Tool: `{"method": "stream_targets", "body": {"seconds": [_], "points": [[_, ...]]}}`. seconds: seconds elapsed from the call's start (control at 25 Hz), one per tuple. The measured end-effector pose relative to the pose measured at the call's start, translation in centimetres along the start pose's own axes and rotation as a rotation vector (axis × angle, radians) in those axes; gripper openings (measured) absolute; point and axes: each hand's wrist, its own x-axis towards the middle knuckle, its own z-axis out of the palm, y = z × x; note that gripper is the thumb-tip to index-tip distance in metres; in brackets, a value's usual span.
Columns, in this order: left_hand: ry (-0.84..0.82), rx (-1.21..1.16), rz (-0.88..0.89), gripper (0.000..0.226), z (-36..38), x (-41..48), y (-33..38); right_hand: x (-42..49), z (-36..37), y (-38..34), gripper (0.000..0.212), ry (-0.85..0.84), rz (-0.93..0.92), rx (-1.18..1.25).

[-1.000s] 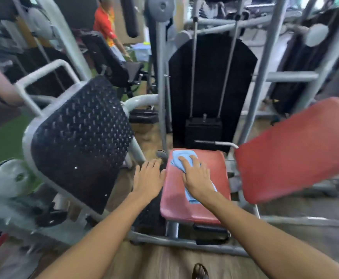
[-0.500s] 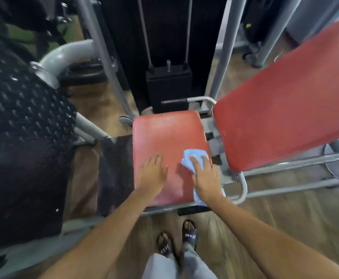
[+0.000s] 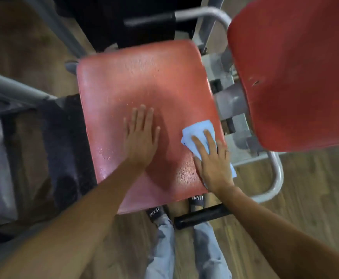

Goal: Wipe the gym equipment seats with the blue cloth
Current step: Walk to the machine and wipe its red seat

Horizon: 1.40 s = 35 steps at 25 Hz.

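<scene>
A red padded seat fills the middle of the head view, its surface speckled with wet drops. My left hand rests flat on the seat's middle with straight fingers. Near the seat's right edge, my right hand presses the folded blue cloth down with straight fingers. Part of the cloth shows beyond my fingertips and a corner sticks out past my wrist over the seat's edge.
A red backrest pad tilts up at the right. Grey metal frame tubes run beside the seat, and a black foot bar lies below it. A dark weight stack stands behind. My sandalled feet stand on the wood floor.
The camera has tipped down and closer over the seat. My left hand moved from the seat's left side onto it. My right hand drew the cloth from the far end toward the near right edge.
</scene>
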Motion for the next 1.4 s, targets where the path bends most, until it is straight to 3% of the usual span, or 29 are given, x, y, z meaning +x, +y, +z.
{"method": "stream_targets", "body": {"seconds": [0.24, 0.48, 0.92, 1.12, 1.28, 1.4], "points": [[0.137, 0.087, -0.043, 0.054, 3.2, 0.6, -1.6, 3.5, 1.9, 0.1, 0.052, 0.064, 0.001, -0.019], [0.165, 0.082, -0.057, 0.055, 2.9, 0.8, -1.6, 19.0, 1.5, -2.5, 0.048, 0.215, 0.038, -0.002], [0.197, 0.109, -0.039, 0.054, 3.2, 0.7, -1.7, 32.3, -2.2, -2.6, 0.050, 0.059, 0.039, 0.159], [0.195, 0.104, -0.045, 0.054, 3.1, 0.6, -1.6, 22.0, -0.1, -1.1, 0.049, 0.156, -0.020, 0.054], [0.192, 0.109, -0.049, 0.054, 3.0, 0.6, -1.5, 9.2, 1.1, -0.1, 0.049, 0.078, 0.055, 0.074], [0.168, 0.098, -0.048, 0.053, 2.5, 0.6, -1.5, 6.8, 1.6, -0.2, 0.051, 0.055, 0.077, 0.048]]}}
